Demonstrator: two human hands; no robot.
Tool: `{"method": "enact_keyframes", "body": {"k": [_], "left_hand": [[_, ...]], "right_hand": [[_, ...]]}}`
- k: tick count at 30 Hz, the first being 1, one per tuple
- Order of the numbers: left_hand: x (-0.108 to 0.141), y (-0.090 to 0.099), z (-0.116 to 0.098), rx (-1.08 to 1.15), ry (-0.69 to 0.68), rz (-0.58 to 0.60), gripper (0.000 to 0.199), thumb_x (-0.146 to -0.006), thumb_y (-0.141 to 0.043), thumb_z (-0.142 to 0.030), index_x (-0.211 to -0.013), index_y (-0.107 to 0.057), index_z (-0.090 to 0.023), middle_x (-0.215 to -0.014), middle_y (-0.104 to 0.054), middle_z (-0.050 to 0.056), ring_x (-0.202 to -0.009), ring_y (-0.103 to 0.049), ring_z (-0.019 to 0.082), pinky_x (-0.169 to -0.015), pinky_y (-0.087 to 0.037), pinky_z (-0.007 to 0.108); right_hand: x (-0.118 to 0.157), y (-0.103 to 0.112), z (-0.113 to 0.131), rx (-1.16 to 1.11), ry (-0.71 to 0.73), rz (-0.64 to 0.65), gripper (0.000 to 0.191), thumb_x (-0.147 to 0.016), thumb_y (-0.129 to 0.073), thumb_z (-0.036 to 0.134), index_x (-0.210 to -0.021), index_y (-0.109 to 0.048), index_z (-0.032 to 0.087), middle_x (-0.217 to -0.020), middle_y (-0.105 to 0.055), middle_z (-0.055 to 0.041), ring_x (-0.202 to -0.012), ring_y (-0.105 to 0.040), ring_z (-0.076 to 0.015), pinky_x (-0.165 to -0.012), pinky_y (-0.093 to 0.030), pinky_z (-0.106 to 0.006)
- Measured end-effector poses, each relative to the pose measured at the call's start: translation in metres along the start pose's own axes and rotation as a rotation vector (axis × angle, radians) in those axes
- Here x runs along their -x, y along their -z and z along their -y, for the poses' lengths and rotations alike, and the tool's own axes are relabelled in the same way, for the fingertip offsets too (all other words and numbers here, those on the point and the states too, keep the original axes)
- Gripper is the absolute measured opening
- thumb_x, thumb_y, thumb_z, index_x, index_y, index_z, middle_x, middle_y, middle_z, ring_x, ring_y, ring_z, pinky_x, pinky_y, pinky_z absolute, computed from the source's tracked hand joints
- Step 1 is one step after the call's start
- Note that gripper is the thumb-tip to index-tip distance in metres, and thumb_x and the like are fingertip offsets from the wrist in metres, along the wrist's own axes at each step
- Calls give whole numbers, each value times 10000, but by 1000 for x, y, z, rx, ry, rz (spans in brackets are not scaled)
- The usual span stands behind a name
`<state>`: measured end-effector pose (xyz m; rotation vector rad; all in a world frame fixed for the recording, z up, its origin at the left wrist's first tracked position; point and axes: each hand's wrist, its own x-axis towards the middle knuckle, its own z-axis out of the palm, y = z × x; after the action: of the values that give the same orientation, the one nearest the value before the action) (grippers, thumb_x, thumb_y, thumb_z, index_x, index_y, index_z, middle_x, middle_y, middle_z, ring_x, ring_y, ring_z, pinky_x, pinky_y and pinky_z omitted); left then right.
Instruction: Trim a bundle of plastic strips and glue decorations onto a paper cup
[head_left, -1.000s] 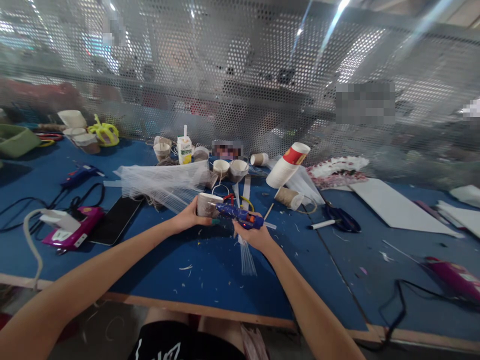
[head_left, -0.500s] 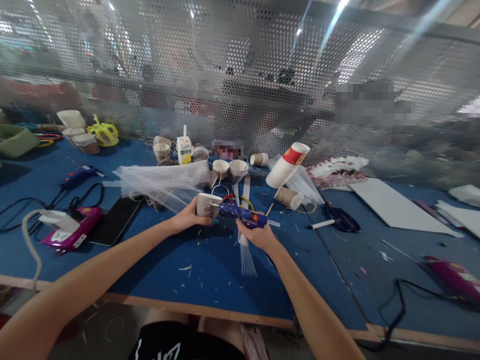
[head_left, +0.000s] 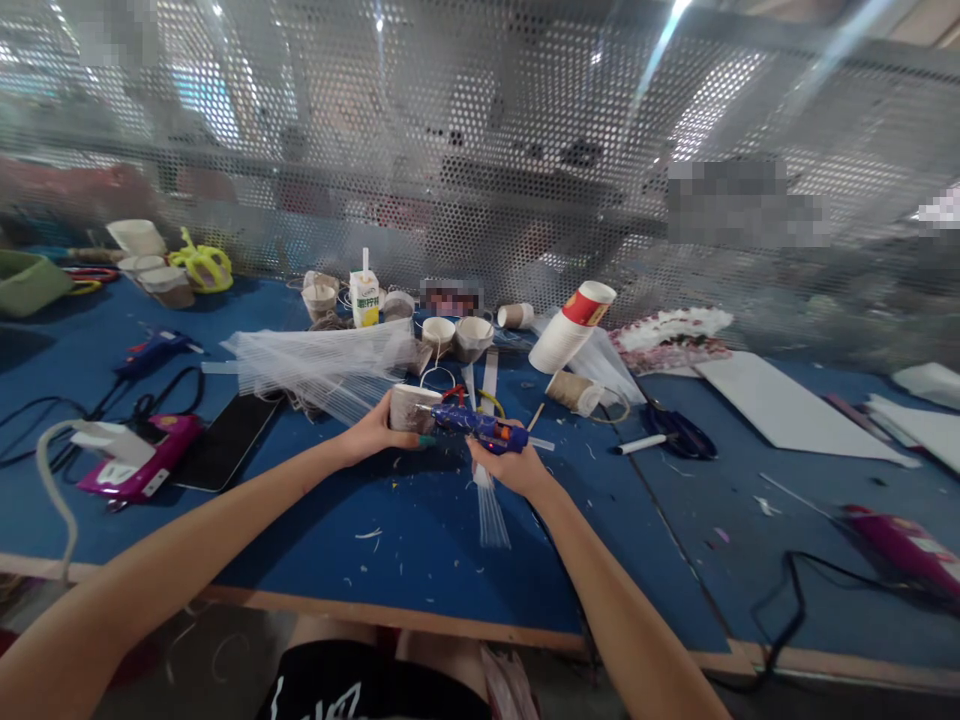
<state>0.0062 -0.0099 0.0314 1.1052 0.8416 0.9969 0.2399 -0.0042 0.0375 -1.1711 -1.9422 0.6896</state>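
A: Landmark for the list?
B: One drink carton (head_left: pixel 366 300), which stood on the blue table (head_left: pixel 360 575), a white straw in its top.

A: Item one, and its place?
B: One cup (head_left: pixel 409 412), pale rim, greyish wall; it was nearer the person than the carton and slightly to the carton's right. Whether its base met the table could not be told.

A: The left hand (head_left: pixel 371 435)?
B: Half curled, it had hold of the cup from the left, thumb across the near side.

A: The right hand (head_left: pixel 511 466)?
B: Closed around the handle of one blue glue gun (head_left: pixel 478 424), right of the carton and nearer the person. The nozzle pointed left at the cup's wall; contact could not be told. A clear stick jutted from the rear.

A: Stock left of the carton, nearer the person?
B: White mesh (head_left: pixel 315 362), partly also below the carton; one black phone (head_left: pixel 229 440); one purple power strip (head_left: pixel 142 478); one second glue gun (head_left: pixel 156 352).

A: Stock to its right?
B: One stack of paper cups (head_left: pixel 559 342), red band near the top; scissors (head_left: pixel 691 438) beside one marker pen (head_left: pixel 641 444); farthest out, one white board (head_left: pixel 802 412).
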Motion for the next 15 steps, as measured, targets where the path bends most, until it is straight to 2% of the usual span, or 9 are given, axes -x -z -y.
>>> {"method": "enact_keyframes", "body": {"k": [2, 3, 6, 10, 13, 15], "left_hand": [[-1, 0, 1, 2, 6, -13, 717, -530, -777, -154, -1150, -418, -174, -985, -606, 54, -924, -592, 226, -822, -488, 417], [-1, 0, 2, 1, 7, -21, 720, -524, -780, -153, -1147, -419, -170, -991, -606, 58, -929, -592, 232, -825, -487, 425], [-2, 0, 4, 6, 3, -62, 733, -506, -794, -165, -1138, -424, -166, -1028, -604, 75, -966, -589, 259, -847, -479, 457], [-1, -2, 4, 20, 18, -91, 736, -500, -810, -178, -1127, -423, -182, -1051, -609, 82, -970, -601, 267, -845, -491, 479], [1, -2, 2, 13, 17, -76, 745, -514, -813, -186, -1144, -415, -184, -1068, -614, 86, -981, -607, 261, -864, -491, 473], [1, -1, 0, -3, 5, -73, 738, -519, -816, -192, -1143, -422, -181, -1084, -616, 88, -1010, -600, 259, -898, -477, 462]], "right_hand": [[0, 0, 3, 11, 12, 36, 170, -740, -645, 349, -653, -630, 204, -611, -613, -6, -637, -600, -171, -644, -515, -313], [-1, 1, 5, 25, 17, 42, 181, -721, -649, 351, -618, -617, 205, -569, -597, -2, -608, -595, -174, -626, -513, -315], [-4, 9, 11, 85, 14, 1, 196, -713, -619, 392, -652, -607, 206, -551, -587, -6, -572, -589, -185, -589, -506, -327], [-7, 33, 20, 179, -45, -101, 288, -785, -518, 479, -764, -566, 196, -578, -575, -19, -513, -562, -181, -503, -465, -307], [-9, 50, 21, 571, -128, -175, 412, -719, -576, 582, -770, -497, 181, -725, -596, -92, -663, -603, -251, -550, -461, -326], [-10, 56, 13, 808, -165, -109, 521, -651, -618, 641, -797, -473, 162, -822, -584, -157, -765, -603, -308, -600, -467, -352]]}}
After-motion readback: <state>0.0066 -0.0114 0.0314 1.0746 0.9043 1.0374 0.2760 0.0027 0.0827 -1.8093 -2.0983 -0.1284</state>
